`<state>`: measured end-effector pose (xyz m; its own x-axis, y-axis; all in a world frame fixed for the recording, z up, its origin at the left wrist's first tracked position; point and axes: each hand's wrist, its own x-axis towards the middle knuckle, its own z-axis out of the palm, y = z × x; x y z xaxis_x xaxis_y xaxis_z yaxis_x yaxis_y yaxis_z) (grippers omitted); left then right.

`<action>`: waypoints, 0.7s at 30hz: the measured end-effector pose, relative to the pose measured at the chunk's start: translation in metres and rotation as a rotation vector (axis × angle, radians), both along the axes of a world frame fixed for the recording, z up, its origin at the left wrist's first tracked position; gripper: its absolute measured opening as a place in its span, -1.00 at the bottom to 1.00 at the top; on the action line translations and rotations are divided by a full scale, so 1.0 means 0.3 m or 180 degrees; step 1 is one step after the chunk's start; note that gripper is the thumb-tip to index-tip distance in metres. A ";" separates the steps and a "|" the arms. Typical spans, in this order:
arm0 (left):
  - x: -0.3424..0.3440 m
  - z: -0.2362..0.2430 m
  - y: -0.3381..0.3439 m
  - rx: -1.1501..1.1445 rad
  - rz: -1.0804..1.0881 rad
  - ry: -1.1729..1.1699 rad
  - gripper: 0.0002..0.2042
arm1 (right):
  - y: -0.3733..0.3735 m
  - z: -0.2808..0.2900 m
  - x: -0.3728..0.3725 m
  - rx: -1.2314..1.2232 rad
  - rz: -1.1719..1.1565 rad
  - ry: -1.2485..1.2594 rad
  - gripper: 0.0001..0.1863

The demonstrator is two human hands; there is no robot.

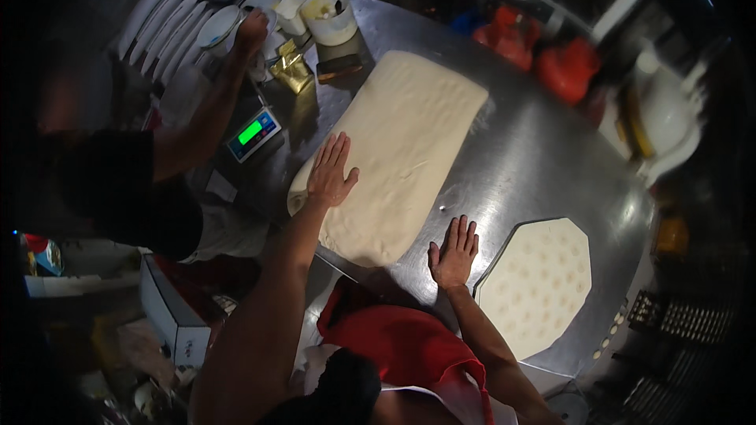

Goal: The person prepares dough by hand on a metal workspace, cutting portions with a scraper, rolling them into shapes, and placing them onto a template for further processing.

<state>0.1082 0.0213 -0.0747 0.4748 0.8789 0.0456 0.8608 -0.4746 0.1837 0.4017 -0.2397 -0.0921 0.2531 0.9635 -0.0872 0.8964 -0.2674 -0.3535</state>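
Left hand point(331, 173) palm down on the big pale-cream slab of dough point(398, 149). Fingers straight and close together, thumb out to the side, nothing pinched. Can't tell how hard it presses. Contact is at the dough's left edge, toward the near end.

Right hand point(453, 258) palm down over bare brushed-steel counter point(528, 161), fingers slightly fanned, thumb out, nothing in it. Sits between the dough and a pale octagonal flat panel with rows of tan round spots point(543, 287). Clear of the dough, just beside the panel.

Dough lies diagonally, far end up and to the right, near end by the counter's front edge. Rounded edges, shallow dents on top, rolled-looking lip at the left side. Panel lies flat on the right part of the counter.

Left of the dough: small digital scale with a lit green display point(254, 134). Beyond it, a shiny gold foil packet point(292, 71), a dark rectangular block point(339, 68) and a white plastic tub with yellowish smears inside point(331, 22).

Co-worker at far left, dark sleeve, hand point(250, 30) next to a round white bowl point(218, 29); can't tell if it grips anything. Red rounded objects point(567, 71) past the far edge, blurred.
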 end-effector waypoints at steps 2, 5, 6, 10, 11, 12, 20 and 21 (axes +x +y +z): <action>0.007 0.018 -0.014 -0.0054 0.0122 0.0110 -0.15 | 0.005 -0.002 0.020 0.0066 0.0105 0.0030 -0.04; 0.035 0.037 -0.002 -0.0092 0.0151 0.0248 -0.14 | 0.000 0.008 0.035 0.0073 0.0066 0.0186 -0.05; 0.042 0.043 0.005 -0.0100 0.0098 0.0285 -0.14 | 0.009 0.008 0.041 0.0141 0.0023 0.0158 -0.06; 0.054 0.027 0.029 -0.0062 0.0098 0.0259 -0.14 | 0.017 0.012 0.054 0.0197 0.0008 0.0182 -0.08; 0.055 0.026 0.030 -0.0088 0.0135 0.0321 -0.14 | 0.020 0.015 0.056 0.0221 0.0000 0.0241 -0.08; 0.055 0.024 0.032 -0.0116 0.0171 0.0382 -0.14 | 0.022 0.017 0.055 0.0236 0.0004 0.0233 -0.08; 0.041 0.024 0.054 -0.0119 0.0132 0.0368 -0.11 | 0.026 0.005 0.045 0.0252 -0.0088 0.0337 -0.08; 0.040 0.023 0.054 -0.0132 0.0125 0.0286 -0.11 | 0.024 0.002 0.046 0.0240 -0.0086 0.0338 -0.08</action>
<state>0.1202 0.0374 -0.0676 0.4406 0.8971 -0.0324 0.8924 -0.4339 0.1237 0.4154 -0.2326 -0.0914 0.2723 0.9613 -0.0425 0.8457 -0.2601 -0.4659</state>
